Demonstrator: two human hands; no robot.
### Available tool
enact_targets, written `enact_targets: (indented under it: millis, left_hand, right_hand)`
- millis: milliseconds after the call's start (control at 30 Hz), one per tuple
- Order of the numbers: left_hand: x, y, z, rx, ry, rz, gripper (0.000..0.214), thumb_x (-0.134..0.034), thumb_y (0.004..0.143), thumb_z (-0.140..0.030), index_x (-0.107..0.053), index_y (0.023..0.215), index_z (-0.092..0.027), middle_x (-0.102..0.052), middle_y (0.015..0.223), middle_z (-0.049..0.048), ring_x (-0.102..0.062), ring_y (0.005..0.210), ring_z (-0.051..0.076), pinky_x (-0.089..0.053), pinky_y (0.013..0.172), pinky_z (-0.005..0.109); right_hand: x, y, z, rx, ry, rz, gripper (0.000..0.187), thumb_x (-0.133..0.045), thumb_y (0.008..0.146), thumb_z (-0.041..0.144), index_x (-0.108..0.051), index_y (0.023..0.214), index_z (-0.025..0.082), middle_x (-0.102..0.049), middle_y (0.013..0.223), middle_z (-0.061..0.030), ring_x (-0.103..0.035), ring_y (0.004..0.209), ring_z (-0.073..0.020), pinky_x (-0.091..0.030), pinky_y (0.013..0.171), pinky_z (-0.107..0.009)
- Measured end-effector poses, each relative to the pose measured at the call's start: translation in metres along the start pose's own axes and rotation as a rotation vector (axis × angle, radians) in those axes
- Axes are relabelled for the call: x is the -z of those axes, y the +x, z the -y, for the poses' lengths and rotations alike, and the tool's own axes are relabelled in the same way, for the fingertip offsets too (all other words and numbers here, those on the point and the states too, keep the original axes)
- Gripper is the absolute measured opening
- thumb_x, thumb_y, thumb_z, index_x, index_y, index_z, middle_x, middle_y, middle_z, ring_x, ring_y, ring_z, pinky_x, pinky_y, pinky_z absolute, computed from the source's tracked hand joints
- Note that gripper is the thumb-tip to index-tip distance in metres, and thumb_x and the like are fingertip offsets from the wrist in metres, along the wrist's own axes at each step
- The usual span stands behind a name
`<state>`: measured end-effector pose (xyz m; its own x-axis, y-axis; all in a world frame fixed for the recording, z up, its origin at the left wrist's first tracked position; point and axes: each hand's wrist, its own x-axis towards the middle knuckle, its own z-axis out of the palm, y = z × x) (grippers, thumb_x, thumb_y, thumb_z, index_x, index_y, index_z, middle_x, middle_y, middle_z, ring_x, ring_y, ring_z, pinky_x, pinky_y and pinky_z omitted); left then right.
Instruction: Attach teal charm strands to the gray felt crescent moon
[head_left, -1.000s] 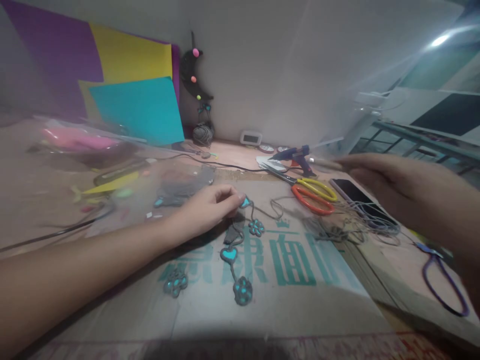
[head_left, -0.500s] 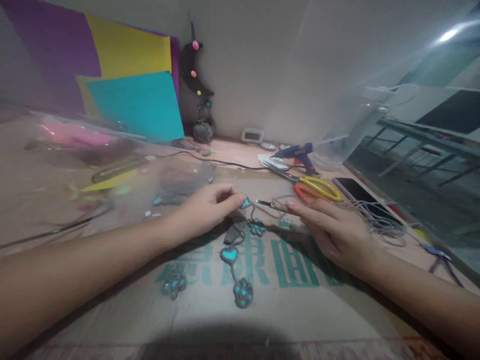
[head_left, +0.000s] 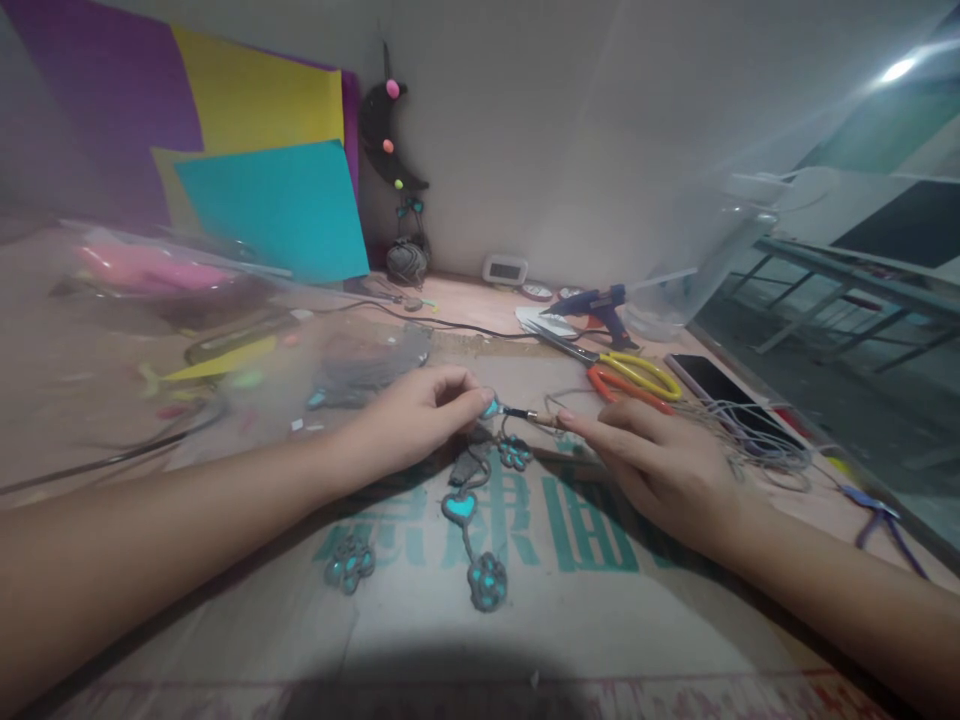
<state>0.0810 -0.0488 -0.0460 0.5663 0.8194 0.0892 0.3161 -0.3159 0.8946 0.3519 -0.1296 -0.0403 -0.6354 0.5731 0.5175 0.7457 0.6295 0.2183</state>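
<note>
Two hands (head_left: 427,418), one brush (head_left: 531,416), one phone (head_left: 709,384) are visible.

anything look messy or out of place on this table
The cord beside the right hand looks untidy: it lies in a loose tangle, partly over the phone. A few white scraps lie scattered too. No clear spill or damage shows.

On the cardboard (head_left: 600,640), a paw charm (head_left: 487,582) lay in front of a heart charm (head_left: 460,507). Farther back and right, scissors (head_left: 598,359) lay before the glue gun (head_left: 601,304), left of the phone (head_left: 703,378); string (head_left: 759,442) lay over the phone's near end.
</note>
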Motion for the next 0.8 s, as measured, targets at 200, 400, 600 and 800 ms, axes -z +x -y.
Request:
enact_targets:
  millis: [200,400,600,800]
  left_hand:
    - [0.0,-0.001,0.004,-0.027,0.049,0.003,0.034,-0.051,0.093,-0.045,-0.057,0.073,-0.018,-0.055,0.065,-0.0023,-0.046,0.055,0.011,-0.035,0.052,0.024]
    - [0.0,-0.003,0.003,-0.045,0.1,0.003,0.035,-0.051,0.093,-0.047,-0.056,0.074,-0.019,-0.05,0.062,-0.0042,-0.046,0.053,0.01,-0.033,0.05,0.023]
    - [-0.001,-0.002,0.005,-0.044,0.074,0.004,0.034,-0.052,0.093,-0.047,-0.057,0.074,-0.019,-0.051,0.062,-0.0038,-0.046,0.053,0.01,-0.034,0.049,0.023]
    - [0.0,-0.002,0.003,-0.03,0.044,0.004,0.035,-0.052,0.093,-0.048,-0.058,0.075,-0.018,-0.052,0.063,-0.0033,-0.045,0.052,0.01,-0.034,0.048,0.023]
  right_hand:
    - [0.011,0.003,0.003,0.102,-0.115,0.043,0.042,-0.045,0.096,0.009,-0.056,0.134,0.022,-0.062,0.083,-0.0035,-0.052,0.064,-0.0171,-0.039,0.058,-0.03]
    - [0.03,0.005,0.014,0.3,-0.342,0.007,0.041,-0.051,0.095,0.013,-0.059,0.136,0.016,-0.068,0.093,-0.0082,-0.054,0.073,-0.0203,-0.042,0.068,-0.035]
    - [0.03,0.003,0.018,0.387,-0.375,-0.08,0.042,-0.066,0.088,0.014,-0.064,0.13,0.017,-0.067,0.09,-0.0074,-0.054,0.078,-0.0224,-0.045,0.072,-0.039]
    - [0.023,0.001,0.014,0.239,-0.052,-0.025,0.044,-0.048,0.093,0.008,-0.055,0.137,0.013,-0.064,0.081,-0.0057,-0.053,0.067,-0.0187,-0.04,0.059,-0.033]
